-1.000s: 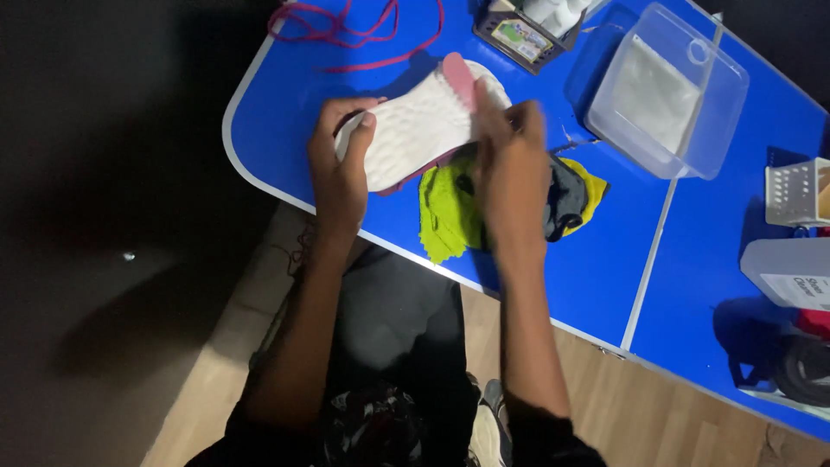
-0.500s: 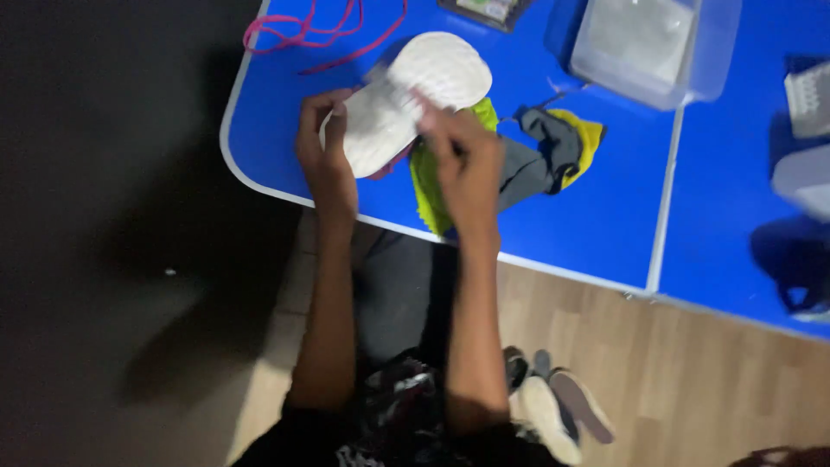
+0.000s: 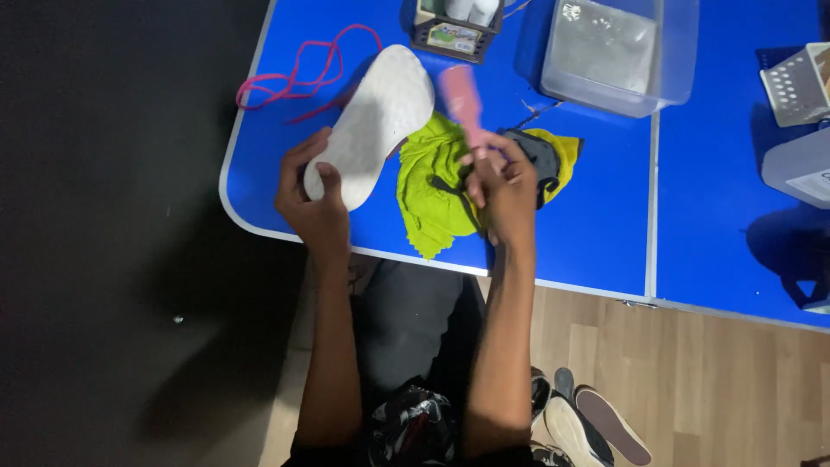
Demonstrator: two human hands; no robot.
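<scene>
My left hand [image 3: 313, 197] grips the heel end of a white shoe [image 3: 373, 123] held sole-up above the blue table [image 3: 588, 233]. My right hand [image 3: 501, 188] is closed on the handle of a pink brush [image 3: 461, 102], which points up and away, a short way right of the shoe and apart from it. Under my right hand lie a lime-green cloth [image 3: 432, 177] and a yellow-and-grey cloth [image 3: 546, 156].
Pink shoelaces [image 3: 298, 73] lie at the table's far left. A clear plastic tub [image 3: 618, 52], a small dark box [image 3: 454, 30] and white containers [image 3: 800, 121] stand at the back and right. Shoes [image 3: 579, 424] rest on the wooden floor by my legs.
My right hand has come off the shoe's sole and moved right with the brush. The shoe stays in my left hand, tilted further left.
</scene>
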